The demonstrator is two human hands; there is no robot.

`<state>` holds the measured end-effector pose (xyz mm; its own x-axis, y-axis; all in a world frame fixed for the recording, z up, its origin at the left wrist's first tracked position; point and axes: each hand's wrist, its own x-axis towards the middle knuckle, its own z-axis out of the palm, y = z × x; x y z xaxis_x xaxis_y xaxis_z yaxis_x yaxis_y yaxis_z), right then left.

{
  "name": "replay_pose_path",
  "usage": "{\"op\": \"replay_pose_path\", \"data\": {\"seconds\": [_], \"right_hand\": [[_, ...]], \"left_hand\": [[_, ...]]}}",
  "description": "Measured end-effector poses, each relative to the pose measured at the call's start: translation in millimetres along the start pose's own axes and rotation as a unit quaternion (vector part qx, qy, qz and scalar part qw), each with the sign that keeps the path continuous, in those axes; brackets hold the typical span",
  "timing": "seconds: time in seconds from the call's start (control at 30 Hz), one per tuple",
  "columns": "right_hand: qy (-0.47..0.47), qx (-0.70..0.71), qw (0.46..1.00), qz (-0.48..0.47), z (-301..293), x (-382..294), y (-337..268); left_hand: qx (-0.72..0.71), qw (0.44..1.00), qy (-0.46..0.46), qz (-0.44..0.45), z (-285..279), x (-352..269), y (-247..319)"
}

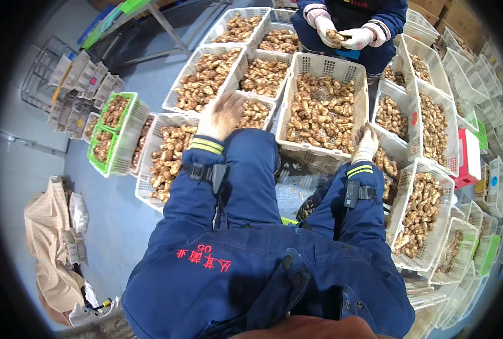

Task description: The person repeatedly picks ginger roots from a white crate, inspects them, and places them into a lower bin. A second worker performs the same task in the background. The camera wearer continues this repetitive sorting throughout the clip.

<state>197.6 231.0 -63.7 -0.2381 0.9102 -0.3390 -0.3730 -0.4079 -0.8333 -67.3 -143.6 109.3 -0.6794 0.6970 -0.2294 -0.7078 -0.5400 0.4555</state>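
Observation:
My left hand (222,116), in a soiled white glove, is over the small white crate of mushrooms (253,113) near my knee, its fingers stretched apart. My right hand (365,143), also gloved, is at the near right corner of a large white plastic crate (321,151); its fingers are partly bent, and whether they hold anything is unclear. Brown and white mushrooms (319,114) lie loosely in that large crate. Another crate of mushrooms (213,76) stands beyond my left hand.
Opposite me crouches a co-worker (349,38) in white gloves, holding a mushroom. White crates of mushrooms (421,212) line my right side. A green-rimmed crate (126,140) stands at left, and a metal-legged table (166,25) farther back. A beige cloth (52,245) hangs at far left.

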Motion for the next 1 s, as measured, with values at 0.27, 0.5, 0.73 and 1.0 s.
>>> {"op": "replay_pose_path", "data": {"seconds": [0.27,0.5,0.73,1.0], "right_hand": [[-0.172,-0.263,0.948,0.042,3.0,72.7,-13.7],[-0.146,-0.758,0.63,-0.079,14.8,119.1,67.2],[-0.087,-0.779,0.62,-0.041,48.7,133.1,91.7],[-0.164,-0.768,0.618,-0.03,42.6,145.9,85.7]], "left_hand": [[-0.02,0.993,-0.014,-0.117,66.7,119.2,-113.3],[0.063,0.987,0.027,-0.142,55.4,147.8,-149.8],[0.191,0.976,0.021,-0.105,47.1,182.9,-147.4],[0.22,0.968,0.032,-0.115,41.3,189.5,-159.5]]}}
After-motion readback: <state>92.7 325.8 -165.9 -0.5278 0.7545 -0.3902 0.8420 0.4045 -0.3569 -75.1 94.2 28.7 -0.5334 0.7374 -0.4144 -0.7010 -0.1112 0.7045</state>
